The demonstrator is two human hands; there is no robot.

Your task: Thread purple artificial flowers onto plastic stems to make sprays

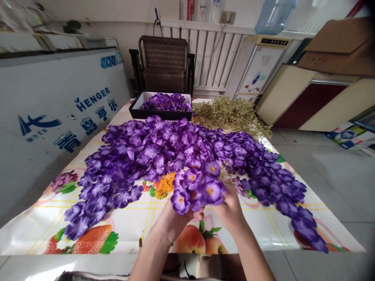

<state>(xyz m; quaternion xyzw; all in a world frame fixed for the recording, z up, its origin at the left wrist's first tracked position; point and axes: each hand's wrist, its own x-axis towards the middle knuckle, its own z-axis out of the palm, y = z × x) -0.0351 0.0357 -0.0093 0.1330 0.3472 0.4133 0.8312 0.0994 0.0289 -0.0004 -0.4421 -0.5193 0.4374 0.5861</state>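
A small bunch of purple artificial flowers [202,189] with yellow-orange centres is held up over the near middle of the table. My left hand [183,220] is closed around its underside, the fingertips curled below the blossoms. At the bunch's right side my right hand [230,203] is closed against it, its fingertips largely hidden behind the petals. Just behind, a wide heap of loose purple petal pieces [175,140] curves across the table. A small pile of orange flower centres [165,185] lies left of the bunch.
At the table's back stands a black box [161,115] with finished-looking purple flowers, beside a pile of dry green stems [231,113]. The patterned tablecloth [129,218] covers the table. A white freezer [58,101] borders the left; a folding chair [164,62] stands beyond.
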